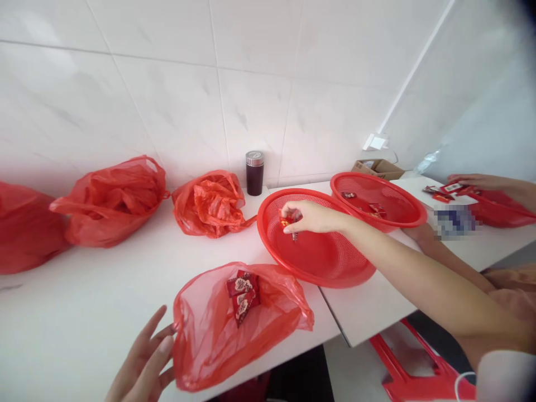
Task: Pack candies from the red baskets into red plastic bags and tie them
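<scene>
Tabletop (62, 329): white, beside tiled wall (167, 95).
Open bag (205, 363): red, packets (245, 290) inside.
Left hand (144, 357): fingers spread, at bag's edge.
Right hand (309, 216): fingers pinched on wrapped piece (286, 222), within basket (322, 257).

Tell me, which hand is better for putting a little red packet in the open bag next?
Probably the right hand: it seems to pinch a red packet in the near basket. The left hand is at the edge of the open bag, holding no packet.
</scene>
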